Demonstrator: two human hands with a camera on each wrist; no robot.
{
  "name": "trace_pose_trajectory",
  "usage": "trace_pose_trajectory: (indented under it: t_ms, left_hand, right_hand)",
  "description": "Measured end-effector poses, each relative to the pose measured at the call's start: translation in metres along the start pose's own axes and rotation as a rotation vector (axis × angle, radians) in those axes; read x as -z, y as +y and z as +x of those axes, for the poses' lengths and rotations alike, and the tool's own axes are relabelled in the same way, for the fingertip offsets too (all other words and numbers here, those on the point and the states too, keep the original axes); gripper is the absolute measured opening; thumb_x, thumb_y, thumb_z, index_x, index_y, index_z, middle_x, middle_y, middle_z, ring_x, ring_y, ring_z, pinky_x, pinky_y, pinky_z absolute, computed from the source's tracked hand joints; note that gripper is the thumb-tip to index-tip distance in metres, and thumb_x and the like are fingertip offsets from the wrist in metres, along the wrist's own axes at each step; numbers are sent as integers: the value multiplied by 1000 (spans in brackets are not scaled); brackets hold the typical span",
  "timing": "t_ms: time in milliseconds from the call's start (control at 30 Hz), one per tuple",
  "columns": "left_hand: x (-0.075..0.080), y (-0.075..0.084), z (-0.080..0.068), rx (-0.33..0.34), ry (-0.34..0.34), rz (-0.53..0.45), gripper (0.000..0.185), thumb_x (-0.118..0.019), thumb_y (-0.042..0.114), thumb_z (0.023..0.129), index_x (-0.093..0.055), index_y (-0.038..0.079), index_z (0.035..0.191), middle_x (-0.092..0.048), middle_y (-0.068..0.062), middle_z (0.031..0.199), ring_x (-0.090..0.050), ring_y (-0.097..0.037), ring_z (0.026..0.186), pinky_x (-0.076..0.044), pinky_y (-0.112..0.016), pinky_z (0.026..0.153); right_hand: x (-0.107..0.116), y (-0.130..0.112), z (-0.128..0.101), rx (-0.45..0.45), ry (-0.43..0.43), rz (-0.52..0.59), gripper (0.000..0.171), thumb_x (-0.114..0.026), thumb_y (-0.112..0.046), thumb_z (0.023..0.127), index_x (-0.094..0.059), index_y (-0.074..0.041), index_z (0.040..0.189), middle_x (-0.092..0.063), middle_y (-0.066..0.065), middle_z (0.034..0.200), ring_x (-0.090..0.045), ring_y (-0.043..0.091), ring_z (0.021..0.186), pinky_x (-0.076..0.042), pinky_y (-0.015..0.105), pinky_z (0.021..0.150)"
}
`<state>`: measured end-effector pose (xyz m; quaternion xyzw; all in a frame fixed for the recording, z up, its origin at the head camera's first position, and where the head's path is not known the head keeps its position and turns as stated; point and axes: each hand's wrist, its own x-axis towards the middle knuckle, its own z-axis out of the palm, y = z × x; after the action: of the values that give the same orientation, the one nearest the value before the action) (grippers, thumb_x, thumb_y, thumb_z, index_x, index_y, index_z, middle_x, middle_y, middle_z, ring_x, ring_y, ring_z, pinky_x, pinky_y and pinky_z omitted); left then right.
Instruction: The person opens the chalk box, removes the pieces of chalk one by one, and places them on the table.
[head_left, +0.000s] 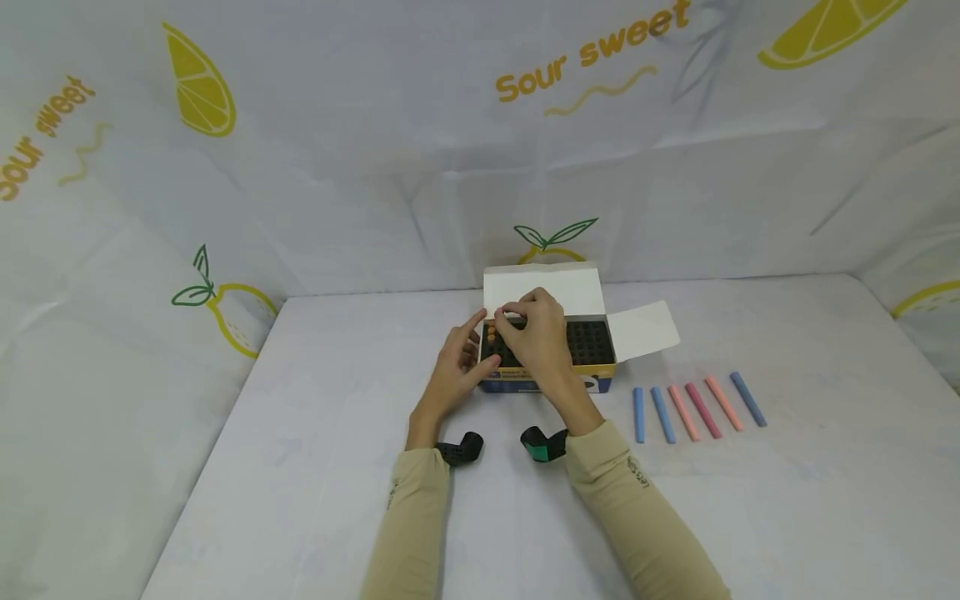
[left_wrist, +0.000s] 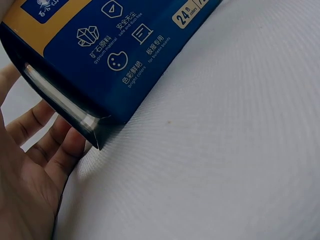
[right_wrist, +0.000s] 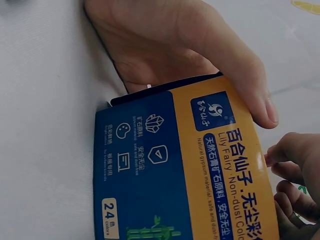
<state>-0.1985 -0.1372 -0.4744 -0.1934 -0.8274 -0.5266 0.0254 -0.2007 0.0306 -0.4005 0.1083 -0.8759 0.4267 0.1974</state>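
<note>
1. A white, lightly ribbed cloth is covering the desk (head_left: 300, 500); a creased white backdrop (head_left: 360, 167) is hanging behind it, showing yellow lemons and "Sour sweet" lettering.
2. A blue-and-yellow cardboard box (head_left: 525, 375) is standing on the desk near the backdrop, its long axis running left to right, its printed front facing the person, its top opening upward.
3. Its white lid (head_left: 543, 287) is standing up at the back, and a flap (head_left: 645, 331) is sticking out rightward.
4. A black insert (head_left: 588, 340) with round holes is filling it; orange sticks (head_left: 491, 333) are sitting at the left end.
5. The left hand (head_left: 455, 358) is gripping the box's left end.
6. The right hand (head_left: 543, 333) is pinching a mostly hidden reddish stick (right_wrist: 268, 160) above the insert.
7. Six slim, matte chalks (head_left: 703, 410), blue, pink and red, are lying right of the box, pointing roughly away from the person.
</note>
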Motion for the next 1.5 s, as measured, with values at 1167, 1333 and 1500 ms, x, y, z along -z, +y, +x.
trace_pose_trajectory:
  t_ms: [1167, 1333, 1500]
  left_hand:
    - [-3, -1, 2, -1, 13, 10, 96, -53, 83, 85, -36, 25, 160, -49, -14, 117, -48, -17, 86, -46, -24, 75]
    - [-2, 0, 1, -5, 14, 25, 96, -51, 84, 86, -35, 26, 161, -49, -14, 117, -48, -18, 85, -45, -25, 76]
    - [-1, 1, 0, 1, 13, 24, 93, -53, 81, 87, -35, 27, 161, -49, -14, 118, -48, -18, 86, -45, -26, 76]
  right_hand:
    - [36, -12, 2, 57, 90, 181, 21, -81, -12, 87, -80, 5, 99, -66, 24, 96, -64, 37, 89, -56, 49, 82]
    - [48, -14, -5, 56, 102, 176, 21, -81, -12, 87, -80, 5, 99, -66, 21, 96, -64, 36, 89, -55, 47, 79]
    - [59, -13, -13, 59, 118, 181, 22, -82, -10, 85, -80, 7, 99, -66, 21, 96, -65, 36, 89, -56, 46, 80]
